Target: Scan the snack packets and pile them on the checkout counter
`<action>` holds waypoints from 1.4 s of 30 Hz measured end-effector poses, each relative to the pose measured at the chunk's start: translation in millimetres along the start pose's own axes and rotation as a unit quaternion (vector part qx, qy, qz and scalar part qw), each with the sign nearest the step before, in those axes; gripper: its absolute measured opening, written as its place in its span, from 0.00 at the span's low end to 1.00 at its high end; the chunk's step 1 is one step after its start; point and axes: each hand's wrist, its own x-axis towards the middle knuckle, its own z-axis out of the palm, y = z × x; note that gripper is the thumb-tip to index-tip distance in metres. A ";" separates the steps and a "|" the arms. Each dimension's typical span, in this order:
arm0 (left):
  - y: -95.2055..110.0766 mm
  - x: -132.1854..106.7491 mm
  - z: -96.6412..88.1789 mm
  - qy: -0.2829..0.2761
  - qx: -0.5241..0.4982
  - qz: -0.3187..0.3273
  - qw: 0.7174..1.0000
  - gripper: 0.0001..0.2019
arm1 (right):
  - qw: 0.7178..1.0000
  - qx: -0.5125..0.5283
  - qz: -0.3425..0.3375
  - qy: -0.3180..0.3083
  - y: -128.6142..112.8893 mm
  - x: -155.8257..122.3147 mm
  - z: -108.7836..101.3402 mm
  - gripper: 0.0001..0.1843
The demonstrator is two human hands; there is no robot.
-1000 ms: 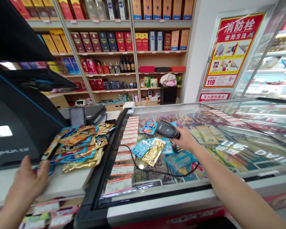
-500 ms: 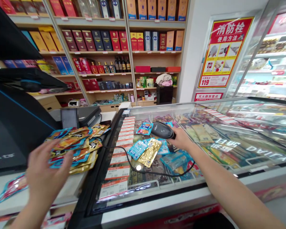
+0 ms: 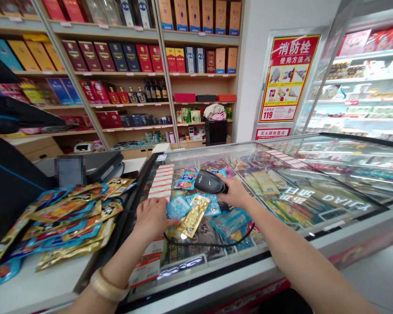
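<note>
My right hand grips a black barcode scanner over the glass lid of a chest freezer; its black cable loops across the glass. My left hand rests on the glass with its fingers on a gold snack packet, beside a blue packet. Whether the fingers pinch the gold packet I cannot make out. More blue packets lie just right of them.
A heap of blue and gold snack packets covers the white counter at left, next to a black till screen. Price labels line the freezer's left edge. Shelves of boxed goods stand behind, a chilled cabinet at right.
My left hand has swung from the packet heap on the counter rightward onto the freezer glass, reaching the gold packet. The right hand with the scanner has stayed over the glass.
</note>
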 end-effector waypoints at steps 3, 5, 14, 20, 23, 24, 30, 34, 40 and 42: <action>-6.5 7.7 -2.9 0.009 -0.108 -0.008 0.994 0.19 | 1.000 0.001 0.001 0.000 -1.0 0.1 0.2 0.13; -9.9 14.5 -6.8 0.024 -0.225 -0.005 0.974 0.13 | 1.000 0.005 -0.001 -0.001 -2.8 0.2 -0.4 0.14; -3.1 33.5 -12.0 0.120 -0.649 -0.084 0.747 0.22 | 0.999 -0.003 -0.028 -0.028 -13.3 0.3 -2.0 0.10; -3.3 29.9 1.7 0.105 -0.670 -0.102 0.728 0.22 | 0.996 -0.045 -0.043 -0.062 -21.8 0.4 -2.6 0.09; -3.0 28.3 2.2 0.110 -0.671 -0.104 0.726 0.22 | 0.994 -0.065 -0.035 -0.085 -23.8 0.4 -3.3 0.09; -2.9 28.0 2.1 0.114 -0.670 -0.106 0.726 0.22 | 0.993 -0.069 -0.033 -0.089 -23.8 0.3 -3.4 0.09; -4.5 28.6 3.3 0.124 -0.674 -0.110 0.720 0.22 | 0.991 -0.085 -0.035 -0.099 -22.5 -0.2 -1.6 0.10; -5.8 29.3 3.7 0.133 -0.674 -0.108 0.719 0.22 | 0.990 -0.090 -0.034 -0.098 -22.8 -0.4 -1.2 0.11; -4.8 28.2 2.2 0.133 -0.679 -0.114 0.713 0.21 | 0.990 -0.088 -0.031 -0.104 -23.9 -0.1 -2.3 0.12; -4.8 28.0 1.9 0.133 -0.681 -0.113 0.711 0.21 | 0.991 -0.082 -0.033 -0.100 -23.5 0.0 -1.9 0.13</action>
